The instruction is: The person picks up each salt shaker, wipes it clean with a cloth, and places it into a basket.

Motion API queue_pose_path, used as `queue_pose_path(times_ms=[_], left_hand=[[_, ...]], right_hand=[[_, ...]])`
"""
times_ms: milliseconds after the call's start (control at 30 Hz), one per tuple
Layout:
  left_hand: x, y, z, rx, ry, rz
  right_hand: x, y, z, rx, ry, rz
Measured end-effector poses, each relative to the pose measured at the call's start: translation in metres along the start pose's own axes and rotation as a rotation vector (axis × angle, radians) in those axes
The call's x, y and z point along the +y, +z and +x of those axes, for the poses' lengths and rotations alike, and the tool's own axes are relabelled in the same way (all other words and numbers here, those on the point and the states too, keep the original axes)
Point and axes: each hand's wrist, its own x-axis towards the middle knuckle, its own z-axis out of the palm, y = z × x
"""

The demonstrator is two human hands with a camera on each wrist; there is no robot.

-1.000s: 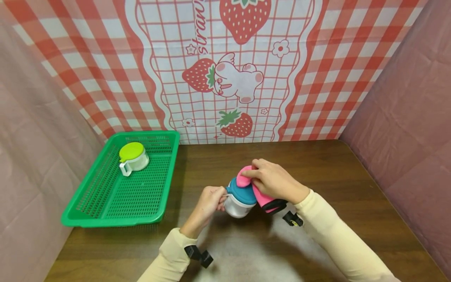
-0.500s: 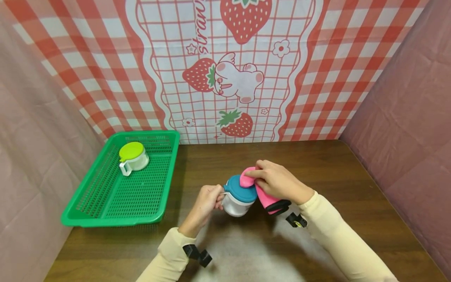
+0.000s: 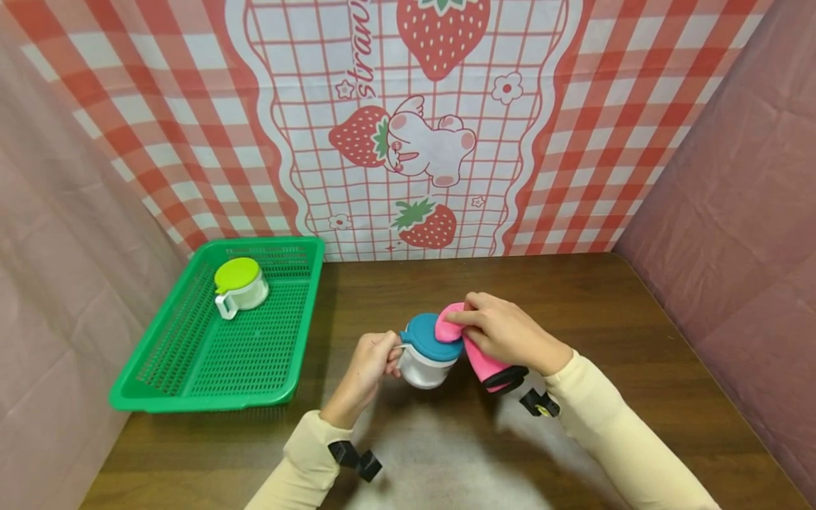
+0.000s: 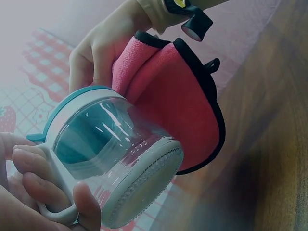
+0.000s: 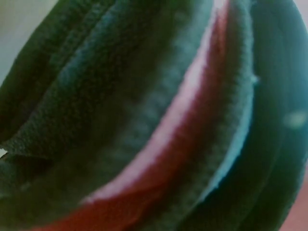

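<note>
My left hand [image 3: 376, 358] grips the white handle of a clear seasoning jar [image 3: 423, 370] with a blue lid [image 3: 428, 337]. In the left wrist view the jar [image 4: 110, 149] is tilted, its pale base showing and the fingers curled through the handle. My right hand [image 3: 503, 329] pinches a folded pink cloth [image 3: 486, 363] with black edging, part of it pressed on the right side of the lid. The cloth [image 4: 178, 101] hangs behind the jar in the left wrist view. Close folds of the black edging [image 5: 120, 96] fill the right wrist view.
A green plastic basket [image 3: 296, 347] stands at the left of the wooden table [image 3: 612, 312]. Inside it sits a similar jar with a yellow-green lid [image 3: 237, 273]. A strawberry-print checked cloth [image 3: 433, 142] hangs along the back, with pink curtains [image 3: 733, 212] at the sides.
The jar has shifted slightly left with my left hand. My right hand and the cloth have slid right and a little down, from the lid's middle toward its right edge.
</note>
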Motion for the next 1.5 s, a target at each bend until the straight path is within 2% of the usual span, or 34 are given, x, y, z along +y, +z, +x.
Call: queue_pose_path(times_ms=[333,933,1200,1500], left_hand=[[0.0,-0.003,0.001,0.023,-0.01,-0.019],[0.002,-0.004,0.001,0.02,-0.012,-0.014],[0.0,-0.004,0.001,0.019,-0.017,-0.021],[-0.001,-0.003,0.001,0.014,-0.008,0.014]], right_hand=[[-0.004,0.002,-0.003,0.035,-0.034,0.005],[-0.018,-0.001,-0.006,0.085,-0.096,-0.053],[-0.024,0.002,0.0,0.131,-0.161,-0.04],[-0.03,0.006,0.005,0.161,-0.185,-0.044]])
